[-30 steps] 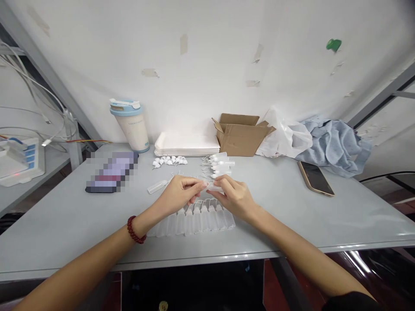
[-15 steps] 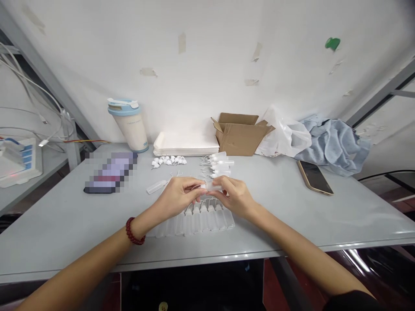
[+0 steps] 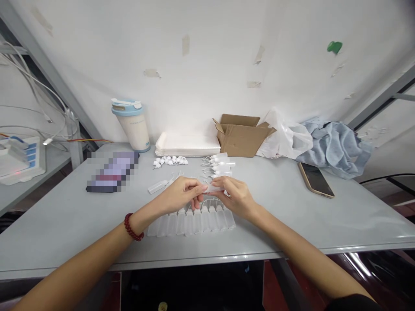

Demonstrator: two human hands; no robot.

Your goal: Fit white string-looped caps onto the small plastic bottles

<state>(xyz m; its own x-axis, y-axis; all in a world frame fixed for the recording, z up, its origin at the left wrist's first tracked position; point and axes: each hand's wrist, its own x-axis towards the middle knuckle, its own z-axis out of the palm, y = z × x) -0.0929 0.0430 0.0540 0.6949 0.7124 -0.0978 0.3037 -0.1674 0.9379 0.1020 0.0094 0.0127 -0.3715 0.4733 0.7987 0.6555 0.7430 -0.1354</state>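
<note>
Both hands meet above the middle of the grey table. My right hand [image 3: 236, 195] pinches a small translucent bottle [image 3: 214, 188] that lies sideways between the hands. At its left end, the fingers of my left hand [image 3: 186, 193] are closed on it, covering that end. Just below, several translucent bottles [image 3: 197, 222] with white tops and thin strings lie in a row. Behind my right hand is a group of similar bottles [image 3: 223, 164] with strings. One more bottle [image 3: 158, 186] lies left of my left hand. Several small white caps [image 3: 170, 160] sit in a cluster further back.
Along the wall stand a cup [image 3: 132, 127], a stack of white trays [image 3: 188, 144], an open cardboard box [image 3: 241, 138], a plastic bag [image 3: 285, 136] and a blue cloth [image 3: 337, 147]. Phones lie at the left [image 3: 112, 172] and right [image 3: 316, 179]. Cables hang at the far left.
My left fingers have moved over the bottle's white left end, which showed before and is now covered. My right hand keeps its pinch. The whole view has shifted slightly.
</note>
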